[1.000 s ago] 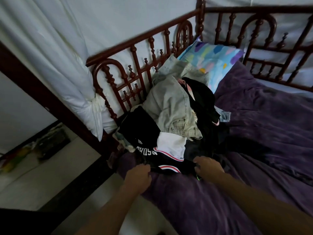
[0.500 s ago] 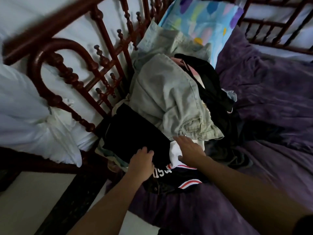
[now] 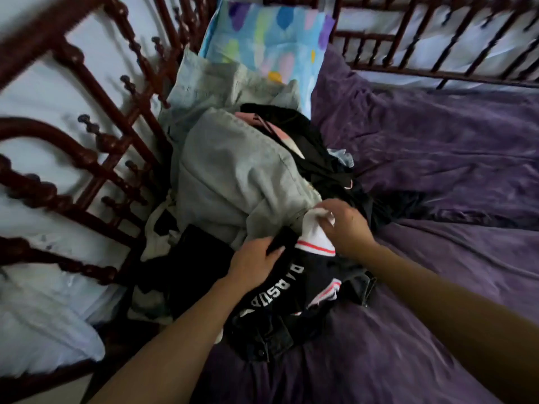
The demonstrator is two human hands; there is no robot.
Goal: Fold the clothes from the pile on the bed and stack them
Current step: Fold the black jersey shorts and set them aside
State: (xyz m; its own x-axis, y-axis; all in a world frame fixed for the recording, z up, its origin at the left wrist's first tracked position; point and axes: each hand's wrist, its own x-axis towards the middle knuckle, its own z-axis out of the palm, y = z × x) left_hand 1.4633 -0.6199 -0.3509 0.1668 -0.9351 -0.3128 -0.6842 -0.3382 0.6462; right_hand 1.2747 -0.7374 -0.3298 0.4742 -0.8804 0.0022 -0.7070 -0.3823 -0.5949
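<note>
Eyes on pile (image 3: 210, 83): heaped on purple cover (image 3: 437, 158), against wooden rail (image 3: 96, 141). Left hand (image 3: 256, 258) curled round black jersey (image 3: 291, 284) above lettering. Right hand (image 3: 347, 225) pinching its white sleeve (image 3: 316, 233), thumb and fingers closed on cloth. Two-point hold, I reckon, to drag jersey from under grey jeans (image 3: 233, 176) draped over it. Half second back: both hands lay flatter on cloth. Now both gripping, camera nearer.

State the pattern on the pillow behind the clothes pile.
Light blue pillow with purple, green, pink and yellow blotches; seen best in the head view.
</note>
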